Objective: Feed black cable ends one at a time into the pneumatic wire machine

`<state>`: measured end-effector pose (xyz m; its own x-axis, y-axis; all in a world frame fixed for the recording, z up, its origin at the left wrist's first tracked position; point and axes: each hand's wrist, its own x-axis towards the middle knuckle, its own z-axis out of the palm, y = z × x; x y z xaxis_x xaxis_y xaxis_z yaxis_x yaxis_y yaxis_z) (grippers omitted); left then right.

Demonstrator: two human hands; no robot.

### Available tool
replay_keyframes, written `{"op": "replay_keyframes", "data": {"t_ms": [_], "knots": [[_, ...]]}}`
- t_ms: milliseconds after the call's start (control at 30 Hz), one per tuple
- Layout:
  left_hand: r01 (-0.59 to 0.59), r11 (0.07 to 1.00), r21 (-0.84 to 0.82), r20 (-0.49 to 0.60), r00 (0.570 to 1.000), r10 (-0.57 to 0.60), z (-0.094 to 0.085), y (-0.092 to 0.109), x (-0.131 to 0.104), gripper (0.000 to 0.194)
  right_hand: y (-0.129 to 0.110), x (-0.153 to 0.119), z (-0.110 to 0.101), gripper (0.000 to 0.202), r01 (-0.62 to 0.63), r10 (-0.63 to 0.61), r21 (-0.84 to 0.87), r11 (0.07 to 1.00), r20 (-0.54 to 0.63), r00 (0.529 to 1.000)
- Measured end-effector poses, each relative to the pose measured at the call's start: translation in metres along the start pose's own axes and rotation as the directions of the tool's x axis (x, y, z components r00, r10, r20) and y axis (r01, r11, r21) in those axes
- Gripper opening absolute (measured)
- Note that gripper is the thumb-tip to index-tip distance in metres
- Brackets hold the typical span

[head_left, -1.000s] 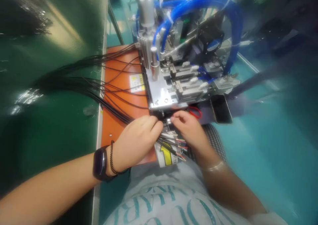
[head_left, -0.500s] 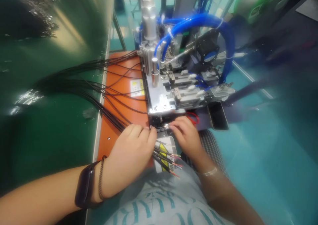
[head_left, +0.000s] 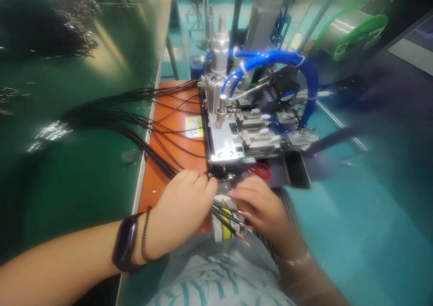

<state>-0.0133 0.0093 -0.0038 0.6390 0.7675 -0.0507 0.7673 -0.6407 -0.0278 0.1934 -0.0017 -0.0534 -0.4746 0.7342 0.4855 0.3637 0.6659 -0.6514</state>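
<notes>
My left hand is closed around a bundle of thin black cables, just in front of the machine. Beyond its fingers the stripped cable ends fan out, with red and pale inner wires showing. My right hand has its fingers pinched together at the tip of the uppermost cable in the bunch; the exact grip is partly hidden. Right behind both hands stands a bench machine with metal cylinders, slides and a silver plate. A yellow and white label lies below the cable ends.
The machine's orange base adjoins a green worktop, across which more black cables run. Blue air hoses arch over the machine. A phone is at its right, near red wire. A green-rimmed spool stands behind.
My right hand has come back from the machine's front edge, nearer me, to the cable ends. My left hand keeps its hold on the bundle. The view has shifted slightly.
</notes>
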Motion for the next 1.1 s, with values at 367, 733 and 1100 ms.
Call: {"op": "replay_keyframes", "data": {"t_ms": [367,733,1100], "knots": [[-0.211,0.977,0.04,-0.243,0.946,0.214,0.008,-0.007,0.001,0.037,-0.004,0.006,0.011,0.016,-0.152,0.149,0.001,0.988,-0.202,0.968],[-0.184,0.979,-0.083,-0.343,0.928,0.146,0.017,-0.01,-0.004,0.031,-0.013,0.007,0.016,0.007,-0.27,0.278,0.071,0.96,-0.299,0.913],[-0.194,0.979,-0.062,-0.391,0.907,0.155,0.018,-0.01,-0.003,0.018,-0.02,0.014,0.017,0.006,-0.423,0.461,0.185,0.887,-0.317,0.829]]}}
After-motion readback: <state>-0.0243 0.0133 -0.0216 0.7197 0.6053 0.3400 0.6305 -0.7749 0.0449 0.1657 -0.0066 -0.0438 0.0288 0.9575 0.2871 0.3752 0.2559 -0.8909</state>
